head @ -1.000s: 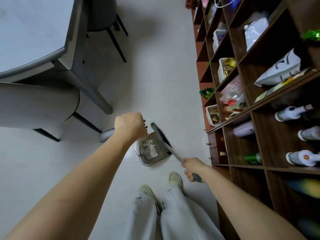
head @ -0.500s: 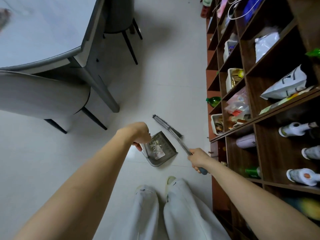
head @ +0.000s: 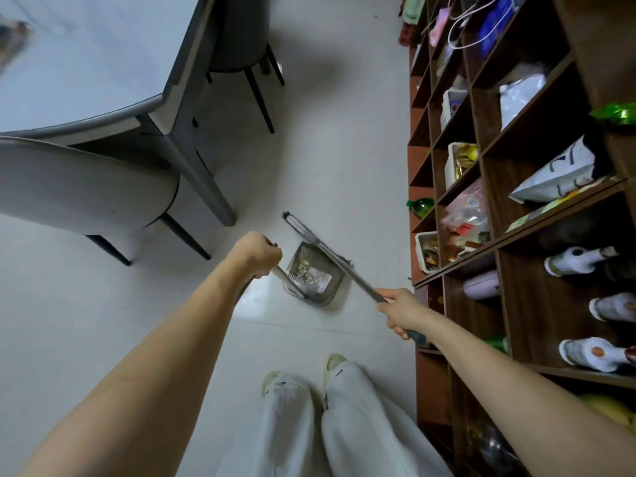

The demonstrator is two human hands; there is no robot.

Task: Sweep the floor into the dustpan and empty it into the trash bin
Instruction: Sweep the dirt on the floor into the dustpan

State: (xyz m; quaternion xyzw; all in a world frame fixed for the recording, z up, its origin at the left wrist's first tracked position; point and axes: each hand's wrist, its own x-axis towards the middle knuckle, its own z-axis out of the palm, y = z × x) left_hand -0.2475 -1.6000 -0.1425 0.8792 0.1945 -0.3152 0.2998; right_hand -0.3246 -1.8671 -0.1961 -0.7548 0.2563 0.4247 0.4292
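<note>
A grey dustpan [head: 335, 293] hangs low over the pale tiled floor [head: 344, 160], with scraps and debris lying inside it. My left hand [head: 258, 252] grips the dustpan's long pale handle [head: 287, 279]. My right hand [head: 401, 310] grips the handle of a long grey broom [head: 332, 256], whose dark bristle head [head: 298, 226] points away from me just beyond the dustpan. The broom shaft crosses the pan's right edge. No trash bin is in view.
A grey table [head: 86, 63] with a thick leg [head: 203, 187] and two grey chairs [head: 79, 191] stand at the left. Brown shelving [head: 516, 208] packed with bags, boxes and bottles lines the right. My legs and shoes [head: 335, 364] are below.
The view has shifted; the dustpan and broom now sit a little farther ahead and to the right. The broom head has swung outward past the pan. Both hands keep their grips.
</note>
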